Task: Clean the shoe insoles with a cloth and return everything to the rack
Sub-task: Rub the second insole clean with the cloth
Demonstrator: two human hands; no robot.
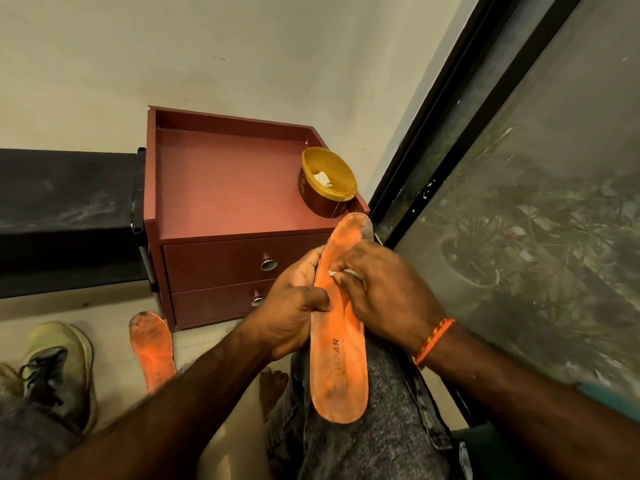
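An orange insole [341, 355] rests lengthwise on my right knee, its heel end toward me and its worn grey toe pointing away. My left hand [294, 306] grips its left edge near the middle. My right hand [384, 299] presses a small white cloth [346, 273] onto the insole's upper half; most of the cloth is hidden under the fingers. A second orange insole [152, 348], dirty at the toe, lies on the pale floor to the left. A yellowish shoe [60, 368] with dark laces sits at the far left.
A maroon two-drawer cabinet [221, 258] stands ahead against the wall, with a yellow tub [327, 181] holding white wipes on its tray top. A black shelf [65, 209] runs off to the left. A dark-framed window [519, 202] fills the right side.
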